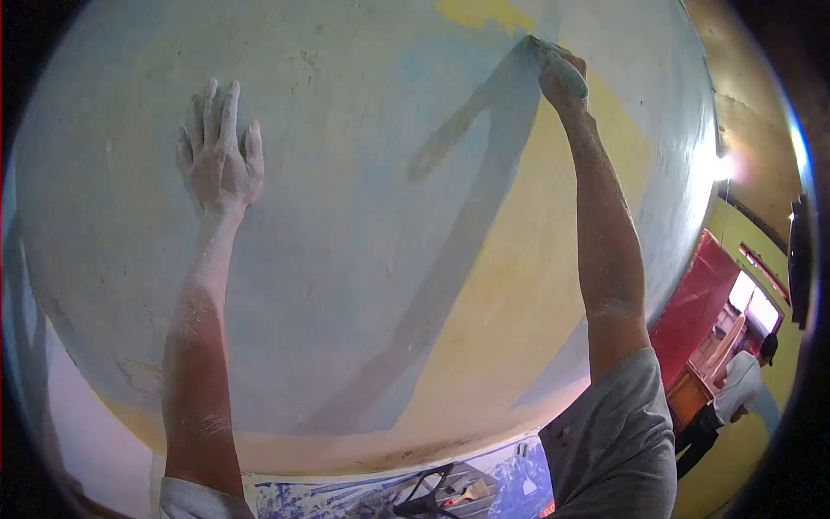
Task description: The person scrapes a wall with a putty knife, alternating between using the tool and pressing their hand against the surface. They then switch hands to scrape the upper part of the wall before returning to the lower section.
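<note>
A large wall (328,216), painted in pale grey-blue with yellow patches, fills most of the view. Against its upper left part lies my left hand (220,156), whitened with dust, fingers spread and stretched upward, holding nothing. High on the right, my right hand (564,76) is closed near a yellow patch (488,13). A dark, thin edge shows at its fingers by the wall, but what it grips is too small and covered to name. Its arm casts a long shadow down across the wall.
Below the wall, a dust-marked blue sheet (303,497) covers the floor, with a dark stand (424,497) and a paintbrush (474,493) on it. At right are a person (739,381), a red panel (696,303) and a bright lamp (724,167).
</note>
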Tool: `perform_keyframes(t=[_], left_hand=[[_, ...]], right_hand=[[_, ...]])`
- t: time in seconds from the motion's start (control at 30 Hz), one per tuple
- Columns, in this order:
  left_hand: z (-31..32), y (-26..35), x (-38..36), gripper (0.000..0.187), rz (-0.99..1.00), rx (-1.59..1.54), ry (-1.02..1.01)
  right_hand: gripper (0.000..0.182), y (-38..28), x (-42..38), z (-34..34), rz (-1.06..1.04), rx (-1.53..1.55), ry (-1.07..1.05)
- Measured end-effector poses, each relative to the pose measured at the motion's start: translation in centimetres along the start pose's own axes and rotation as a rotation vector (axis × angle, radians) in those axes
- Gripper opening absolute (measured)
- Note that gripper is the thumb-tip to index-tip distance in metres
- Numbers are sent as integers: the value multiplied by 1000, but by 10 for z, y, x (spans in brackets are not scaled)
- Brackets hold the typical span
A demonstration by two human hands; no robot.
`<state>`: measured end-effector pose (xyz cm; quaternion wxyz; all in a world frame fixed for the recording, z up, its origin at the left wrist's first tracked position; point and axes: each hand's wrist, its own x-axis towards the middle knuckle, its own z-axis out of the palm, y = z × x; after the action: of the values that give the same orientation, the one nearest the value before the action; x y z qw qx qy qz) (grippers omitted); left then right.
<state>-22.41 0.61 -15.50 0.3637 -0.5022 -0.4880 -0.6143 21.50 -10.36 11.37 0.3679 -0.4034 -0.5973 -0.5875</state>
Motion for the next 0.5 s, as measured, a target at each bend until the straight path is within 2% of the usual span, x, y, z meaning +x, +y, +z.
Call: perform_keyframes(t=[0.07,0.1,0.2,0.23,0.27,0.33,0.37,0.4,0.47,0.5], left_hand=[[1,1,1,56,3,10,20],[1,0,0,56,13,12,19],[0,0,-2,56,20,-17,22],[-2,3,-4,56,14,-24,18],[-2,3,-3,56,14,-18,11],[-3,0,-2,57,8,-1,15],[-2,0,-3,56,6,7,9],[-2,2,-3,56,9,11,0],[-5,2,-1,57,18,-1,-12],[-6,4,-4,58,15,-25,-31]], right_hand=[[26,2,5,0,-149,-53,113],[26,-1,5,0,-138,-46,117],[24,-3,24,-9,104,137,23],[24,4,17,-2,-45,-147,58],[24,3,12,-4,-54,-150,61],[25,-6,3,-8,-230,5,184],[25,-6,12,-12,-165,-153,81],[25,16,23,4,-156,-151,84],[26,74,45,41,337,-241,-37],[24,56,41,27,222,-100,44]])
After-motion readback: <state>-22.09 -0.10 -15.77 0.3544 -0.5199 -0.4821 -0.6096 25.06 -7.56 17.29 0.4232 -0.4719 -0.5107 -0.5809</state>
